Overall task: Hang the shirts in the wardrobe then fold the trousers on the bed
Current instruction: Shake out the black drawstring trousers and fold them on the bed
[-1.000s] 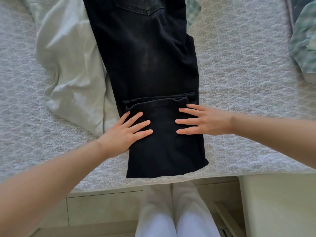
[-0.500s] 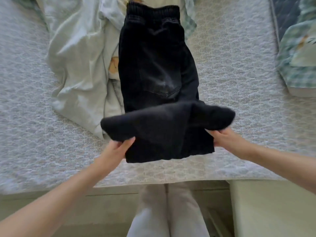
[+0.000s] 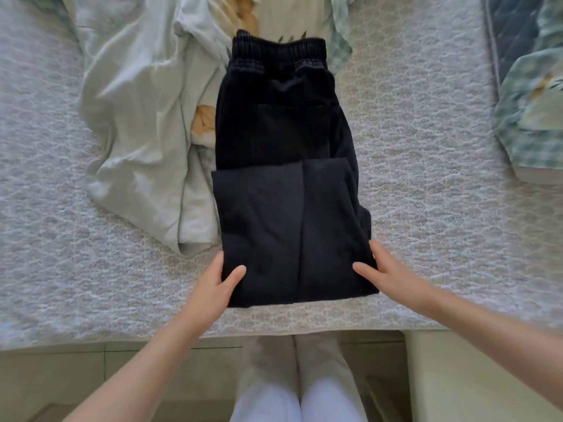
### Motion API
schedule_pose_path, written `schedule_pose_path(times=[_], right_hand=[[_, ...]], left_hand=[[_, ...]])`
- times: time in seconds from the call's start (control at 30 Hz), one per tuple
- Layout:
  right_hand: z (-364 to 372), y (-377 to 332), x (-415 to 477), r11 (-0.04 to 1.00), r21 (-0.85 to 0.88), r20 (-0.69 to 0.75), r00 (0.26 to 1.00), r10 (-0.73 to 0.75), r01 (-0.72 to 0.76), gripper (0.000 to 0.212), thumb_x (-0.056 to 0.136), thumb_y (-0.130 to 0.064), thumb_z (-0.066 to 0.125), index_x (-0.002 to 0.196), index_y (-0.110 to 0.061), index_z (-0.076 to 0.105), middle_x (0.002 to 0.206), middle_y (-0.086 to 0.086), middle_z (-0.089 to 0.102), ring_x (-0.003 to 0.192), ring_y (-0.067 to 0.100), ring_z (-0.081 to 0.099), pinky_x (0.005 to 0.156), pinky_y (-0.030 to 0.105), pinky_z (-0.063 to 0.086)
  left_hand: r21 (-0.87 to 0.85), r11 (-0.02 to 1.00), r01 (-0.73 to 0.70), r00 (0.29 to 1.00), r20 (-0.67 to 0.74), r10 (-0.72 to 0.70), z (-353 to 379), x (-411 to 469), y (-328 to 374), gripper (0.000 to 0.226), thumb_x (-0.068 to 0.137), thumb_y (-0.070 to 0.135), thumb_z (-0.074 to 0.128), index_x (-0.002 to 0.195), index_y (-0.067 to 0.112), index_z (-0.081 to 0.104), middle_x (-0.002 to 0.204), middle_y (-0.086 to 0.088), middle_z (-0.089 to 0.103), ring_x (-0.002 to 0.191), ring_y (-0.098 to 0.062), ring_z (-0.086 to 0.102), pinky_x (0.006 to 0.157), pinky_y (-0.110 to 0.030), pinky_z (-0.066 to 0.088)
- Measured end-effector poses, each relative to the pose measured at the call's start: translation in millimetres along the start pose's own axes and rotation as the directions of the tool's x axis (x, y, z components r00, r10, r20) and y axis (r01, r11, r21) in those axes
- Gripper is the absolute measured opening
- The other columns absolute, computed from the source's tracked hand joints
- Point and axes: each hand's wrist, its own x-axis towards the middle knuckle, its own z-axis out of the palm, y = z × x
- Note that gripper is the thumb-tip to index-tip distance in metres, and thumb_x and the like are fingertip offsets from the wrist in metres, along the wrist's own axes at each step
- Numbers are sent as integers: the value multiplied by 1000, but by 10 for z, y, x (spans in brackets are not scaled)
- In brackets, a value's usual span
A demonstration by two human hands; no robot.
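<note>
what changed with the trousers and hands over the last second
The folded leg end of the trousers was lifted and laid further up, towards the waistband. The left hand and right hand, pressing flat a second ago, now hold the near fold's corners. The pale cloth beside stayed put.

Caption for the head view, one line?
Left hand and right hand grip near corners of folded black trousers on the bed.
</note>
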Motion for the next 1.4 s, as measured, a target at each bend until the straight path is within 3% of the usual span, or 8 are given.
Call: schedule_pose_path(times=[0.33, 0.43, 0.57, 0.87, 0.97, 1.13, 1.3, 1.4], right_hand=[[102, 87, -12, 961, 155, -65, 968, 241, -229, 32, 87, -25, 69, 115, -20, 54, 108, 2, 69, 98, 14, 66, 89, 36, 53], [19, -124, 130, 984, 58, -257, 950, 175, -166, 46, 81, -58, 65, 107, -26, 46, 94, 2, 68, 89, 17, 66, 79, 38, 52], [93, -242, 313, 959, -274, -361, 932, -26, -79, 30, 98, -46, 45, 108, -18, 46, 89, 2, 62, 80, 20, 62, 76, 45, 53], [148, -46, 224, 996, 17, -496, 865, 81, -83, 20, 99, -35, 50, 91, -18, 57, 84, 4, 64, 80, 24, 62, 72, 42, 51], [78, -102, 207, 995, 22, -517, 851, 93, -96, 13, 95, -38, 56, 90, -26, 54, 82, -2, 64, 77, 17, 62, 68, 35, 49], [87, -247, 103, 997, 70, -516, 855, 60, -28, 29, 92, -24, 61, 119, -24, 50, 101, -17, 56, 93, 2, 57, 84, 31, 50], [229, -292, 13, 1000, -4, -423, 906, -19, 19, 53, 88, -20, 59, 138, -23, 42, 126, -6, 55, 116, 11, 54, 98, 41, 49], [285, -327, -121, 993, -42, -319, 941, -117, 109, 59, 87, -24, 60, 142, -27, 40, 132, -12, 51, 121, 5, 49, 102, 35, 46]], left_hand=[[-24, 972, 234, 969, -77, -235, 178, 207, -5, 29, 91, 17, 66, 119, 18, 56, 109, 8, 66, 105, -13, 63, 82, -28, 51], [-159, 977, 143, 970, -173, -170, 129, 333, 216, 39, 89, 27, 71, 122, 18, 52, 113, 9, 63, 105, -9, 62, 88, -30, 52], [86, 996, -32, 955, -293, 56, 150, 413, 342, 10, 98, 24, 59, 95, 16, 53, 83, 8, 58, 76, -11, 54, 70, -28, 47], [77, 989, 124, 888, -454, -76, 174, 462, 321, 11, 96, 16, 59, 106, 14, 55, 100, -1, 62, 97, -23, 61, 79, -33, 47], [434, 901, -9, 769, -573, 284, 273, 470, 617, 37, 83, 4, 62, 118, 10, 51, 114, -6, 55, 103, -23, 50, 83, -32, 40], [655, 619, -433, 777, -78, 625, 703, 600, 1078, 60, 80, 14, 70, 136, 16, 50, 136, -3, 51, 127, -22, 42, 105, -38, 36], [666, 434, -606, 794, 484, 367, 987, 919, 1408, 110, 76, 29, 81, 156, 29, 7, 162, 2, 18, 150, -23, 10, 123, -47, 11], [730, 219, -647, 760, 596, 257, 975, 1020, 1510, 125, 70, 32, 83, 154, 38, -9, 151, 3, 32, 144, -26, 22, 119, -57, 9]])
